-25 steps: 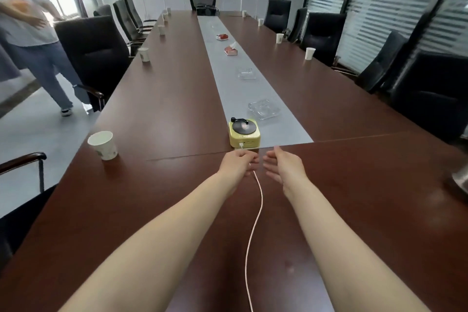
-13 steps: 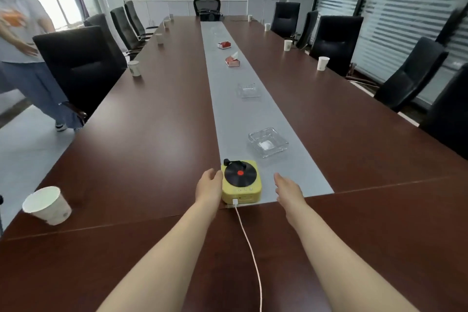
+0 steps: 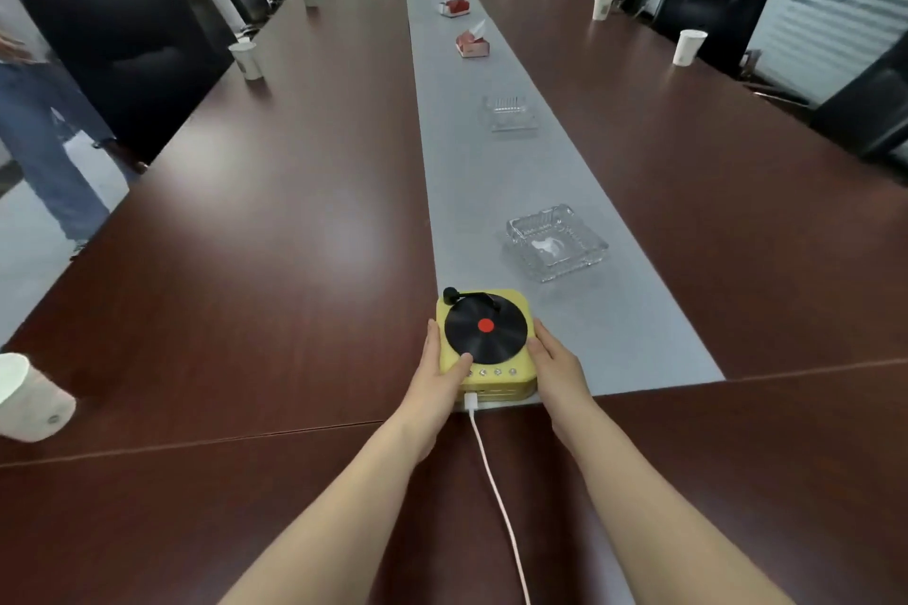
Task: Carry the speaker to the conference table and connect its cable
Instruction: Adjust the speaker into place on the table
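Note:
The speaker (image 3: 484,339) is a small yellow box shaped like a record player, with a black disc and red centre on top. It sits at the near end of the grey runner (image 3: 471,152) on the dark wooden conference table (image 3: 275,231). A white cable (image 3: 496,496) is plugged into its near side and trails toward me. My left hand (image 3: 437,378) holds the speaker's left side, thumb on its top. My right hand (image 3: 557,368) presses against its right side.
A glass ashtray (image 3: 555,243) sits just beyond the speaker, a second ashtray (image 3: 508,113) and tissue boxes (image 3: 472,43) farther along the runner. Paper cups (image 3: 29,400) stand at the seats. Black chairs (image 3: 123,49) line both sides. A person (image 3: 34,123) stands at left.
My head has moved closer over the speaker. Both hands went from hovering near the plug to closing on the speaker's two sides.

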